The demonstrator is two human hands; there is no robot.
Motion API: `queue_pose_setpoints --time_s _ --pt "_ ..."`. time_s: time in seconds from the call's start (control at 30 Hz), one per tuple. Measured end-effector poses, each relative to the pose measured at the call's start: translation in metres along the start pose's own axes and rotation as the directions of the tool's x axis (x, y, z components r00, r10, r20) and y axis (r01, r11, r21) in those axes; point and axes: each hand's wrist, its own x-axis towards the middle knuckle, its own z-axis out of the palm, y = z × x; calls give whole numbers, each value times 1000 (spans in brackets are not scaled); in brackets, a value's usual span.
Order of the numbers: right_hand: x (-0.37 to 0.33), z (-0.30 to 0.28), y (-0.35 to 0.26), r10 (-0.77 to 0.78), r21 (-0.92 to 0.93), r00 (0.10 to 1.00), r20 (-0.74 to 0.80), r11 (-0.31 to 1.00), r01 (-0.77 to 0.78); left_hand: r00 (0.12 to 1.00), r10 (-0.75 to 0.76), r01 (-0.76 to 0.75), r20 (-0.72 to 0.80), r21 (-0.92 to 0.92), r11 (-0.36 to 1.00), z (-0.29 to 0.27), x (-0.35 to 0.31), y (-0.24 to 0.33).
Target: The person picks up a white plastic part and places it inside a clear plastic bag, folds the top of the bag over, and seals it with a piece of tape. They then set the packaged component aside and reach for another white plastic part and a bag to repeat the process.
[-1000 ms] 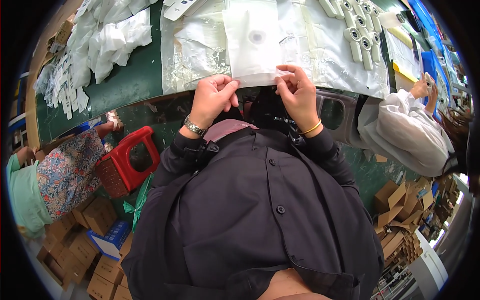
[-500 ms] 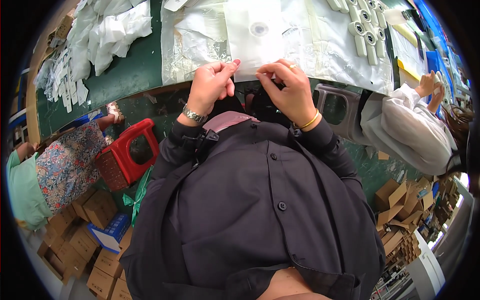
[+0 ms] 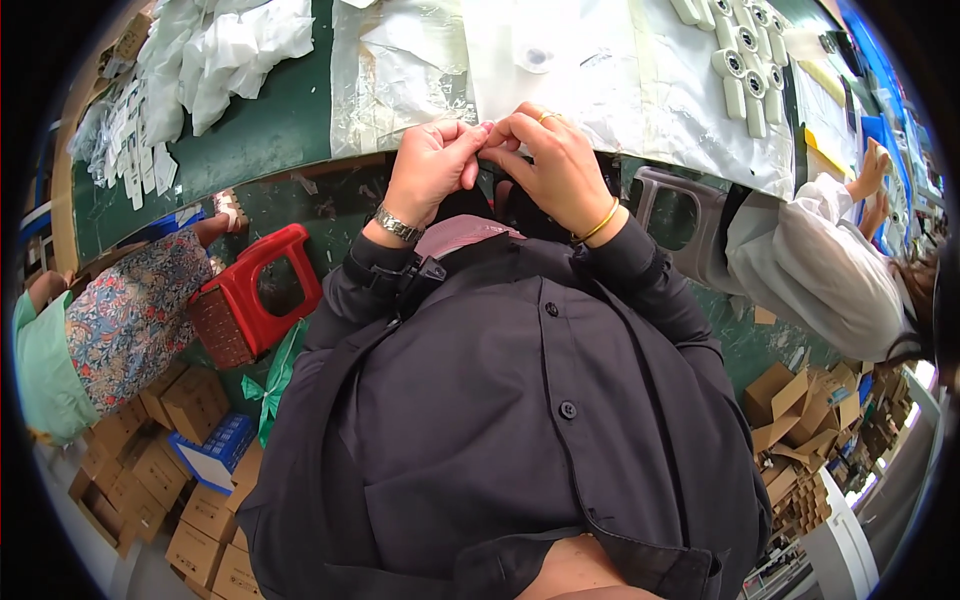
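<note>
My left hand (image 3: 428, 172) and my right hand (image 3: 556, 168) meet at the fingertips just above the near edge of the table. Both are closed in a pinch; whatever sits between the fingers is too small to make out. Past them, a small clear ring-shaped piece, perhaps a tape roll (image 3: 534, 59), lies on a white sheet (image 3: 600, 40). Several white handheld parts with dark round centres (image 3: 746, 72) are grouped to the right on the plastic-covered surface.
White bags (image 3: 225, 60) and flat packets (image 3: 130, 140) cover the table's left. A red stool (image 3: 265, 295) and a grey stool (image 3: 690, 215) stand by the edge. People sit on both sides, one in a white sleeve (image 3: 810, 250). Cardboard boxes (image 3: 200, 525) pile up behind.
My right hand has moved left, and its fingertips now touch those of my left hand, where before there was a gap. The view has shifted slightly.
</note>
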Motion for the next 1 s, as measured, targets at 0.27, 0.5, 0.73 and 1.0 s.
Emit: queue_pose_setpoints --time_s 0.27,0.5,0.73,1.0 --pt "0 -1 2 -137 -107 990 36 984 140 998 61 -60 17 -53 997 3 1 2" --pt "-7 -19 -7 79 158 997 16 984 -80 1000 20 -19 17 -32 999 -8 -1 7" --pt "1 -9 2 -41 39 999 20 998 41 997 65 -65 50 2 998 -1 -2 4" --pt "0 -1 9 -243 -69 967 74 966 248 994 111 -111 -4 -45 993 -2 6 -8"
